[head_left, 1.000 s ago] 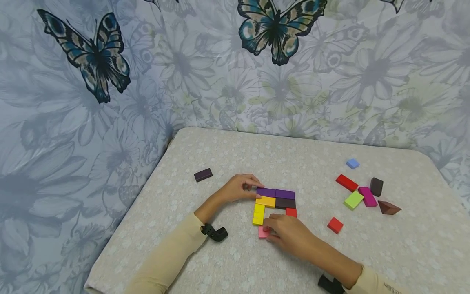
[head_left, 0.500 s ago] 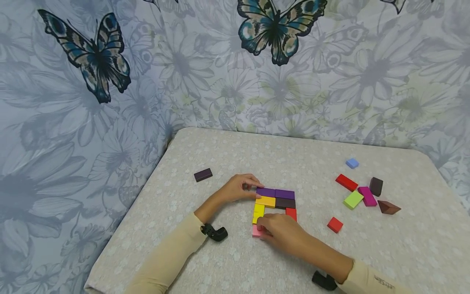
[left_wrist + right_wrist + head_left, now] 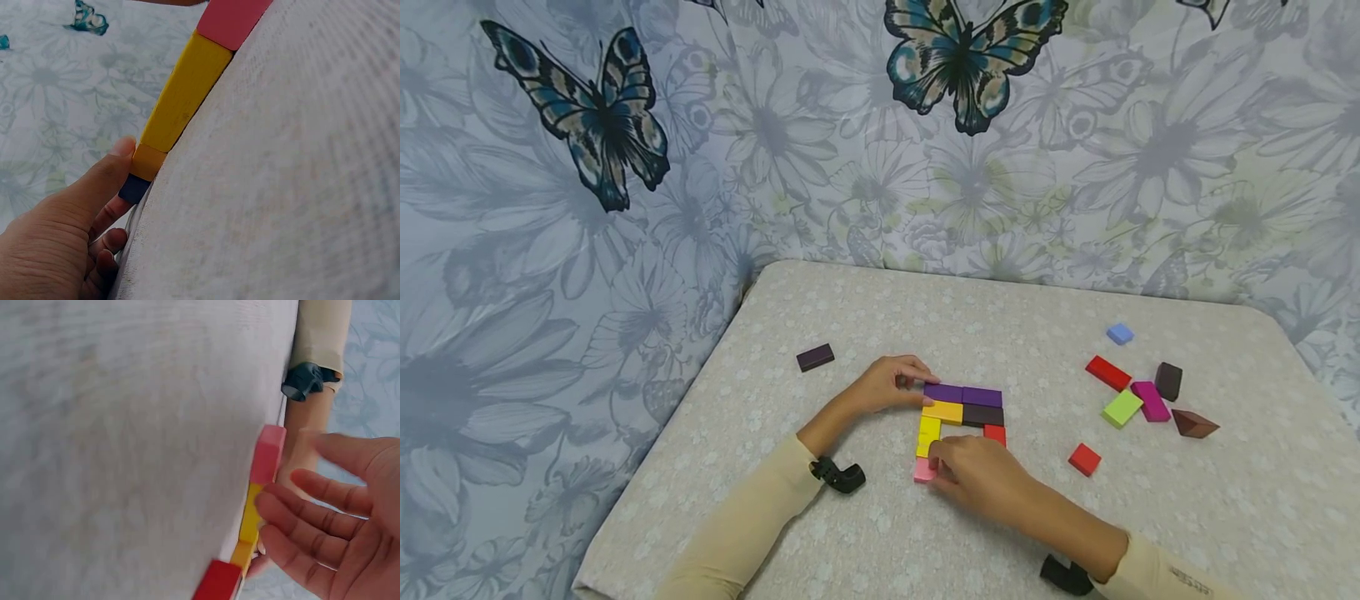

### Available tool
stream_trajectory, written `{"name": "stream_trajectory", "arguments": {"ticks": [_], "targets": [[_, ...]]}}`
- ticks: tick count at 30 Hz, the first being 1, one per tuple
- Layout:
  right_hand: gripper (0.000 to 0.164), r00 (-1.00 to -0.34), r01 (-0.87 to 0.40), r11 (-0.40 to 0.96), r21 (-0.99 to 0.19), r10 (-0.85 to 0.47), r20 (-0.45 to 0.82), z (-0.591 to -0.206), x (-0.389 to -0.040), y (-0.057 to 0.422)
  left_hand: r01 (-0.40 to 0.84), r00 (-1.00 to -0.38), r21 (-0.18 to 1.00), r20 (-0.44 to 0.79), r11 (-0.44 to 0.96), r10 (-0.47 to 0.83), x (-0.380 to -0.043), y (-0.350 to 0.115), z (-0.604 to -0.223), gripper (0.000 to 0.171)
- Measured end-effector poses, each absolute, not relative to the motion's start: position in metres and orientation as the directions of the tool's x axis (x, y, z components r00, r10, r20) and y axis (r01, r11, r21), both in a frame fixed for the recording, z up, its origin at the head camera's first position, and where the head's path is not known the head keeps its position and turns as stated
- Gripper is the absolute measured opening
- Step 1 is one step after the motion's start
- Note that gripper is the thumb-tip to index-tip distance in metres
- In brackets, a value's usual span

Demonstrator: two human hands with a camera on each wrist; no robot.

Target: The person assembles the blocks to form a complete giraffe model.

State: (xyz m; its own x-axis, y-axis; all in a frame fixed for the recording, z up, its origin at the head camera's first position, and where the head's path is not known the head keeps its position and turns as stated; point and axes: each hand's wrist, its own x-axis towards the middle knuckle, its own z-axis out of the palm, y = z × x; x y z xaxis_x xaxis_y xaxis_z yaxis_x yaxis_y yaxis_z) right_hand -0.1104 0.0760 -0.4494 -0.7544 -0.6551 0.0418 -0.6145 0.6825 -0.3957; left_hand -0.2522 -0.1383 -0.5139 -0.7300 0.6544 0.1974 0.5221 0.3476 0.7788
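Observation:
A ring of coloured blocks lies flat on the cloth. Its left column has a pink block [image 3: 923, 471], a yellow block [image 3: 928, 437] and an orange block [image 3: 943, 412]. Behind the orange one is a purple block [image 3: 943, 392]. My left hand [image 3: 889, 383] holds this back left corner, thumb against the orange block [image 3: 149, 162] and index finger at the far end of the purple one. Beside the pink block [image 3: 267, 456] is my right hand [image 3: 981, 473], fingers loosely bent and thumb apart from index in the right wrist view. It covers part of the ring's front.
The ring also has a second purple block [image 3: 982, 397], a dark block [image 3: 982, 415] and a red block [image 3: 995, 435]. Loose blocks lie to the right, among them a red cube [image 3: 1085, 459] and a lime block [image 3: 1122, 409]. A dark block [image 3: 816, 357] lies left.
My right hand has slid the pink block left until it lines up under the yellow block, then shifted slightly right off it. The left hand has stayed in place.

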Motion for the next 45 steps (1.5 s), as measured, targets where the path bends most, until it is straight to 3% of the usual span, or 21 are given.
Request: {"name": "stream_trajectory", "arguments": {"ticks": [15, 28, 36, 45], "targets": [[0.022, -0.854, -0.511, 0.787, -0.344, -0.512, 0.097, -0.430, -0.101, 0.132, 0.522, -0.717, 0.787, 0.197, 0.328, 0.668, -0.255, -0.137, -0.518, 0.033], [0.025, -0.954, -0.298, 0.911, -0.284, -0.276, 0.117, -0.436, -0.094, 0.202, 0.509, -0.726, 0.795, 0.191, 0.330, 0.660, -0.252, -0.139, -0.518, 0.032], [0.035, -0.983, -0.164, 0.946, -0.279, -0.180, -0.033, -0.438, -0.094, 0.231, 0.517, -0.722, 0.791, 0.196, 0.329, 0.664, -0.252, -0.139, -0.518, 0.033], [0.022, -0.975, -0.167, 0.921, -0.352, -0.208, -0.079, -0.442, -0.096, 0.232, 0.514, -0.727, 0.788, 0.190, 0.340, 0.659, -0.253, -0.139, -0.519, 0.033]]}}
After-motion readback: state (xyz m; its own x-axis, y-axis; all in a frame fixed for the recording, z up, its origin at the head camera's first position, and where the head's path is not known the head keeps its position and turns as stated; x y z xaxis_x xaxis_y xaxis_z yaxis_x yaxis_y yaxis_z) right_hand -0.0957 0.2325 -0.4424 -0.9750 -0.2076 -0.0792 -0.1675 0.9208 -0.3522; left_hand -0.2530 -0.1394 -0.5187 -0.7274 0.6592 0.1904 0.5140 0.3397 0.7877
